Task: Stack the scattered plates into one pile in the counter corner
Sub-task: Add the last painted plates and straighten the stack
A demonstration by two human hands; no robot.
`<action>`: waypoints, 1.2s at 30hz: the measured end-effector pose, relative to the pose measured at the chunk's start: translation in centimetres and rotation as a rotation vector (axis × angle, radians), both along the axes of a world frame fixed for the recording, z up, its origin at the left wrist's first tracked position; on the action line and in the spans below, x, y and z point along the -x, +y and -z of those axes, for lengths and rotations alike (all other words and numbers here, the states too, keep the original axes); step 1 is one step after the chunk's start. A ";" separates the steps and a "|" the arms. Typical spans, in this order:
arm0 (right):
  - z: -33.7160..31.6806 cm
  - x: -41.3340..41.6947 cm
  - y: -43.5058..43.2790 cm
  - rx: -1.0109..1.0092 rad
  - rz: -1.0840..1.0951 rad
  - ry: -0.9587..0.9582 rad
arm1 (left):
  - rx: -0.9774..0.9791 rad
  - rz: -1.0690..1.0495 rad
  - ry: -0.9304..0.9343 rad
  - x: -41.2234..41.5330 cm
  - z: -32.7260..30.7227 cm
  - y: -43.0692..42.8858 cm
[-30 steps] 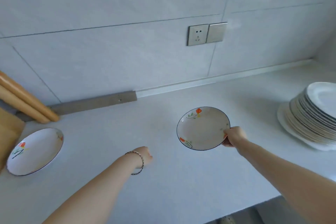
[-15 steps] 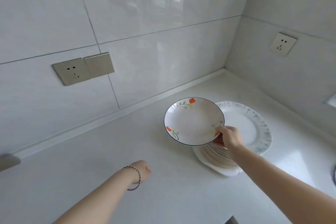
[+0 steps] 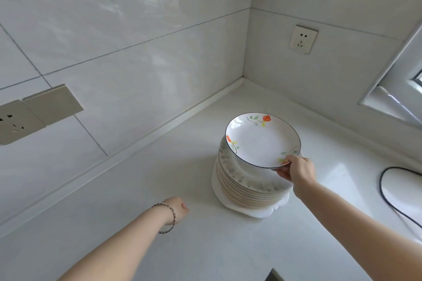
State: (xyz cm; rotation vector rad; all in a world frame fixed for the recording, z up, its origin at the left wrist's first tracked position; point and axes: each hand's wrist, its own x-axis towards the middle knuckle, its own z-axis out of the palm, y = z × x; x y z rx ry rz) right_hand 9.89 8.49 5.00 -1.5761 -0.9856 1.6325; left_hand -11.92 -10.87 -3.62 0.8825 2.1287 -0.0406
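A white plate with orange flowers and a dark rim (image 3: pixel 260 140) hangs just above a tall pile of plates (image 3: pixel 242 186) standing near the counter corner. My right hand (image 3: pixel 296 170) pinches this plate at its near right edge, thumb on top. The plate tilts slightly and covers most of the pile's top. My left hand (image 3: pixel 177 209) hovers low over the white counter (image 3: pixel 141 189), left of the pile, its fingers curled in with nothing held; a thin bracelet circles the wrist.
Tiled walls meet in the corner behind the pile. A wall socket (image 3: pixel 303 39) sits on the right wall, a socket and switch panel (image 3: pixel 34 113) on the left one. A black cable (image 3: pixel 395 194) loops on the counter at right, below a window frame (image 3: pixel 397 89).
My right hand carried the flowered plate rightward across the counter until it hangs over the pile. The view swung right toward the corner. My left hand stayed low and curled.
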 end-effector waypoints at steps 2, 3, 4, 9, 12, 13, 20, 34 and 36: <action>0.6 -0.4 -0.3 0.026 0.021 -0.020 | -0.008 -0.006 -0.011 0.0 0.1 -0.3; 1.0 -0.5 -0.4 0.037 0.020 -0.043 | -0.013 -0.015 -0.018 0.0 0.2 -0.6; 1.4 -0.5 -0.7 0.044 0.010 -0.066 | -0.019 -0.026 -0.024 0.0 0.2 -0.9; 2.3 -0.3 -1.0 0.009 -0.027 -0.176 | -0.025 -0.056 -0.028 0.0 0.2 -2.7; 2.4 -0.5 -1.1 -0.024 -0.079 -0.279 | -0.006 -0.074 -0.028 0.1 0.1 -3.9; 2.4 -0.6 -1.2 -0.050 -0.102 -0.338 | -0.003 -0.082 -0.027 0.2 0.2 -4.3; 2.0 -0.4 -1.5 -0.185 -0.237 -0.608 | -0.004 -0.118 -0.024 0.5 0.2 -6.1; 0.0 2.0 -9.5 -0.496 -0.524 -0.571 | -0.013 -0.178 0.007 0.5 0.4 -10.3; 0.0 3.6 -11.4 -0.574 -0.813 -0.663 | -0.029 -0.218 -0.002 0.4 0.4 -11.6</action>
